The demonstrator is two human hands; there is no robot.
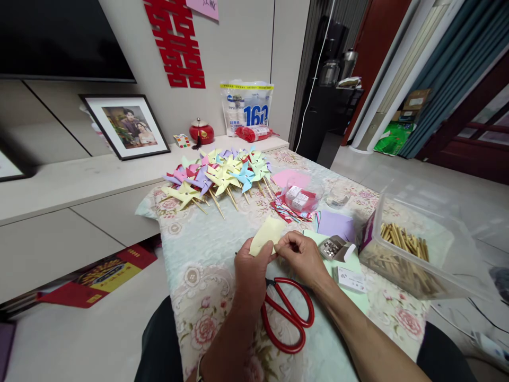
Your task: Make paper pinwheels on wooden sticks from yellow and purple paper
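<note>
The left hand (251,268) and the right hand (299,254) meet over the middle of the tabletop (207,249), which is covered with a flowered cloth; between them they hold a pale yellow paper (267,233), a folded piece that rises up and away from the fingers; the left hand pinches its lower left edge with thumb and fingers closed on it; the right hand pinches the lower right corner, fingers curled shut on the paper as well.

Directly below the hands a pair of red-handled scissors (288,318) lies flat on the cloth, the handles toward the person, the blades hidden under the left hand; just right of the right hand a small open box of metal pins (333,248) rests on a pale green sheet (358,297), with a small white card (352,279) beside it; a purple paper square (336,224) lies behind the box; farther right stands a clear plastic bin (429,239) with wooden sticks (401,239) in it.

At the far end of the tabletop a heap of finished paper pinwheels (218,175) in yellow, pink, purple and blue lies with sticks pointing toward the person; near it a pink sheet (292,178) and a clear bowl of small boxes (300,199); well apart from the hands.
</note>
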